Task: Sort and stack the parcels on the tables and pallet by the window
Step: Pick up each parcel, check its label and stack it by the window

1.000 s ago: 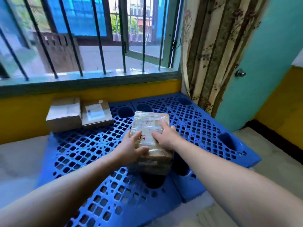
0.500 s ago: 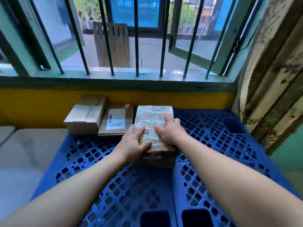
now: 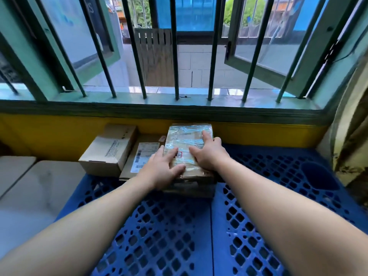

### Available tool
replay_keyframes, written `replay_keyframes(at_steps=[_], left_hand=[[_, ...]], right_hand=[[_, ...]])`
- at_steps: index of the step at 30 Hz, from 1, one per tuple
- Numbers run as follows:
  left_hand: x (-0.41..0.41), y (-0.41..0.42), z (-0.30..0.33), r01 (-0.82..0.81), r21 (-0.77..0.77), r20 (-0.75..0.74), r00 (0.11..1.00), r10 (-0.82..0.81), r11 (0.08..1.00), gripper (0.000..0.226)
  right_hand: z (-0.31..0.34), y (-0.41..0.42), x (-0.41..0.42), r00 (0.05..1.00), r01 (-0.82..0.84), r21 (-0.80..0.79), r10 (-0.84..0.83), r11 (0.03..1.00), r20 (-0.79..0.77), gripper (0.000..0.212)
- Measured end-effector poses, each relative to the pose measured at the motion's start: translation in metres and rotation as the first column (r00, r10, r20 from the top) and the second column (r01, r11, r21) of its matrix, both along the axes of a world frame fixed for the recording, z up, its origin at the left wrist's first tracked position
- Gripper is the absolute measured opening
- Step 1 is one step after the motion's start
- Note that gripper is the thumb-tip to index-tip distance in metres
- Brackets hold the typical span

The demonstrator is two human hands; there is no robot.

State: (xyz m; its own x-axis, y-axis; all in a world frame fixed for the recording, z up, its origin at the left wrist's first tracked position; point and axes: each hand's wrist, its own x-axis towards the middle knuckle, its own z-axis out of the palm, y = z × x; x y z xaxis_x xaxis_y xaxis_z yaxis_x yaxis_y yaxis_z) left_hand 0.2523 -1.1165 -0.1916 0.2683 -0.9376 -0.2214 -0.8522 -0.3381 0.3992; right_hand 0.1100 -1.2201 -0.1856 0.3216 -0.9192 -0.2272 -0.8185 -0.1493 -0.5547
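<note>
A brown parcel wrapped in clear tape (image 3: 187, 140) lies lengthwise at the back of the blue plastic pallet (image 3: 258, 196), its far end against the yellow wall. My left hand (image 3: 161, 170) holds its near left corner, thumb and a finger on top. Along the right edge my right hand (image 3: 209, 154) grips it, with the forefinger stretched over the top and the other fingers curled over the side. Whether the parcel rests on the pallet I cannot tell. A flat labelled parcel (image 3: 143, 156) lies directly left of it, and a taller cardboard box (image 3: 111, 150) stands further left.
A barred window (image 3: 175, 56) with open shutters runs above the yellow wall. A patterned curtain (image 3: 350, 136) hangs at the right. A pale table top (image 3: 29, 186) adjoins the pallet on the left. The pallet's near and right parts carry no parcels.
Both hands have carried the taped parcel from the middle of the pallet to its back edge, next to the flat labelled parcel. My view has swung left and closer to the window.
</note>
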Motion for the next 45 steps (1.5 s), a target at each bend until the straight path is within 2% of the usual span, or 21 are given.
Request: replay_keyframes(at_steps=[7,11,15,19,24,33,38,45], left_hand=[[0.013,-0.011,0.024,-0.016,0.078,0.088,0.996,0.009,0.997,0.076],[0.042,0.021,0.045,-0.022,0.031,0.121,0.993,0.018,0.999,0.079],[0.084,0.073,0.065,-0.068,0.036,0.162,0.985,0.061,0.997,0.080],[0.143,0.150,0.085,-0.129,0.041,0.197,0.973,0.118,0.991,0.078],[0.232,0.287,0.096,-0.252,-0.016,0.204,0.947,0.250,0.968,0.076],[0.375,0.530,0.097,-0.527,0.026,0.203,0.835,0.512,0.849,0.079],[0.441,0.577,0.103,-0.610,0.001,0.194,0.777,0.599,0.792,0.078],[0.532,0.574,0.091,-0.650,-0.027,0.121,0.752,0.648,0.759,0.076]], right_hand=[[0.014,-0.005,0.010,0.999,0.020,0.027,-0.019,0.999,-0.050,0.082],[0.037,0.015,0.019,0.995,-0.015,-0.123,0.002,0.992,-0.101,0.086],[0.063,0.057,0.057,0.986,-0.146,-0.174,0.129,0.974,-0.108,0.084],[0.085,0.121,0.124,0.963,-0.262,-0.215,0.239,0.941,-0.125,0.081],[0.098,0.230,0.235,0.913,-0.404,-0.215,0.380,0.889,-0.144,0.079],[0.087,0.430,0.428,0.706,-0.704,-0.208,0.701,0.680,-0.099,0.078],[0.095,0.474,0.505,0.645,-0.759,-0.236,0.750,0.607,-0.147,0.077],[0.082,0.464,0.616,0.656,-0.751,-0.222,0.741,0.622,-0.142,0.080]])
